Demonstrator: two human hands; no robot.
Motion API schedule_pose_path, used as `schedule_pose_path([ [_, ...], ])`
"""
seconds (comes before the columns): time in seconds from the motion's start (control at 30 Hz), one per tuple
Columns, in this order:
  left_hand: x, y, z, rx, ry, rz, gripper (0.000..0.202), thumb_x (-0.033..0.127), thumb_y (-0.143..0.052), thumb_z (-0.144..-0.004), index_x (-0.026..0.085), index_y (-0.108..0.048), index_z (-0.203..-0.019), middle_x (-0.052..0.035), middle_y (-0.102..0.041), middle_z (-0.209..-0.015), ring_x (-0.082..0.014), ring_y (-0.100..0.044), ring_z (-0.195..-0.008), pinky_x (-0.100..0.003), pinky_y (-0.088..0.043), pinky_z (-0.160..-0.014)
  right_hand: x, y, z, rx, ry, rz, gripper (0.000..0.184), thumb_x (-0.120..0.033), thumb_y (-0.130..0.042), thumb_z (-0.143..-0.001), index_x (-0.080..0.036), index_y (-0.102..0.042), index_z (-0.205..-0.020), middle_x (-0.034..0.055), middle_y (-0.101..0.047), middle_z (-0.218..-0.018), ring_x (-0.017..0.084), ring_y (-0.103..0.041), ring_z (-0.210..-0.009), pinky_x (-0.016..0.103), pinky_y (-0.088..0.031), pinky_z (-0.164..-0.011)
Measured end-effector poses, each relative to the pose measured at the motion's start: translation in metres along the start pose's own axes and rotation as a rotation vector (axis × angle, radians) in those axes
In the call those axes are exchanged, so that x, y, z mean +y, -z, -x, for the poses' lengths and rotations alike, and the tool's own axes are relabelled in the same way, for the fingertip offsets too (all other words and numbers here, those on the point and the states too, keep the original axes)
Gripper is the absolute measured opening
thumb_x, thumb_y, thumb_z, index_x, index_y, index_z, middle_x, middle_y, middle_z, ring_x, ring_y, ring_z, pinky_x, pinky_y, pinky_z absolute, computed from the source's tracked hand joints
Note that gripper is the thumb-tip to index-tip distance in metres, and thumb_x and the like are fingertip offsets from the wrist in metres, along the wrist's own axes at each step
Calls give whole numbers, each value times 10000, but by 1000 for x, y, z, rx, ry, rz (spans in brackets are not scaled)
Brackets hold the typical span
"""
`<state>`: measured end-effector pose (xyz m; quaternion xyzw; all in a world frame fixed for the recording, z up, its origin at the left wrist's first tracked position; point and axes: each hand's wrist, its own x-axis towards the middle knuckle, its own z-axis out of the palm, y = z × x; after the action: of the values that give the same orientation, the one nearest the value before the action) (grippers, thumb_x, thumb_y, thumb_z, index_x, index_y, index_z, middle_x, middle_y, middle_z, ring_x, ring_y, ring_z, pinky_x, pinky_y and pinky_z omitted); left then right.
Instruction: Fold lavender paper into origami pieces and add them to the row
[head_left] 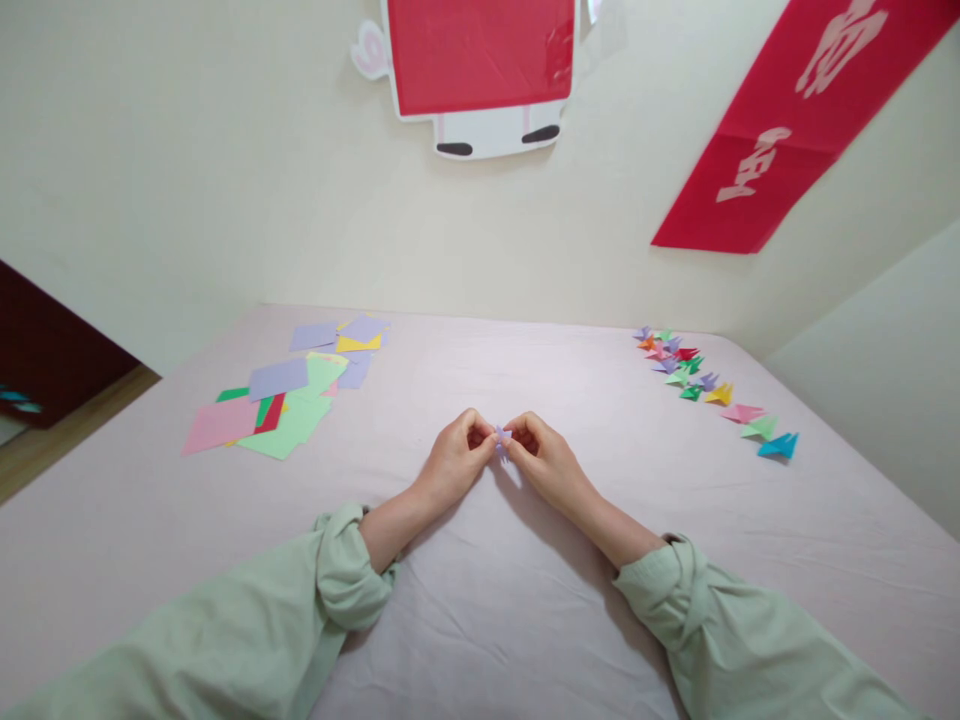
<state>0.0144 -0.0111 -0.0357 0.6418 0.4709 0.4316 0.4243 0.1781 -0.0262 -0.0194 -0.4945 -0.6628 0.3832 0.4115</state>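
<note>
A person's left hand (pixel 456 455) and right hand (pixel 546 460) meet nr. ctr., thumbs and forefingers pinching a small purple paper piece (pixel 502 434) btwn them. Each hand grips one side of it, just above the pale pink cloth (pixel 480 620); its exact shape is hard to tell, as fingertips cover much of it. Forearms angle in from both lower corners, w/ the left sleeve (pixel 217 620) and right sleeve (pixel 757 630), both lt. green, rolled up below the elbow.

To the left, well apart from the hands, flat paper lies in a loose, overlapping spread, incl. a purple sheet (pixel 278 379), a pink sheet (pixel 220 426), a red sheet (pixel 271 414) and a yellow sheet (pixel 358 344), w/ lt. green ones among them. To the right, small folded pcs. run in a slanting line, the nearest a blue folded piece (pixel 780 447), then a lt. green folded piece (pixel 760 428), a pink folded piece (pixel 741 413) and a yellow folded piece (pixel 720 394), w/ a tighter mixed-color cluster beyond.

Bkgd.: a cream wall (pixel 225 170) bears a red-and-white cutout (pixel 484 55) and, upper right, a slanted red banner (pixel 772 160) w/ pale markings.
</note>
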Motion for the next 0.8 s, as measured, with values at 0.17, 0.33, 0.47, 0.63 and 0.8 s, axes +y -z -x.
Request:
schedule_pose_path([
  [0.17,2,0,0,-21,16,16,121,270,-592,-815,182,-520,-774,22,-568,-720,-118,-550,-671,-231,-428,-622,0,1,-2,-13,-17,8,167,-342,-564,-847,-200,-526,-768,-28,-538,-657,134,-491,-605,260,-379,-584],
  [0.33,4,-2,-1,-59,54,178,160,281,-595,-816,194,-483,-891,17,-591,-786,-121,-595,-717,-229,-461,-645,10,2,-4,-7,-28,-16,202,-377,-542,-867,-202,-511,-770,-35,-509,-640,130,-463,-592,257,-356,-570],
  [0.47,7,-1,0,-105,23,90,164,255,-602,-799,178,-545,-933,4,-610,-829,-122,-582,-748,-234,-460,-694,12,3,-4,-1,-20,-30,203,-376,-532,-869,-196,-521,-774,-32,-497,-661,130,-453,-609,260,-356,-581],
  [0.63,9,1,0,-130,-20,-4,128,295,-567,-837,171,-600,-832,17,-601,-746,-120,-544,-699,-225,-427,-662,9,2,-4,-8,-17,-55,200,-373,-519,-866,-199,-510,-768,-33,-476,-664,133,-440,-612,265,-354,-586],
  [0.8,8,1,0,-131,-15,11,167,326,-566,-847,169,-609,-809,19,-595,-725,-119,-539,-681,-223,-415,-644,9,2,-5,-9,-15,-69,213,-383,-505,-869,-202,-508,-757,-26,-491,-676,138,-450,-632,267,-364,-601],
])
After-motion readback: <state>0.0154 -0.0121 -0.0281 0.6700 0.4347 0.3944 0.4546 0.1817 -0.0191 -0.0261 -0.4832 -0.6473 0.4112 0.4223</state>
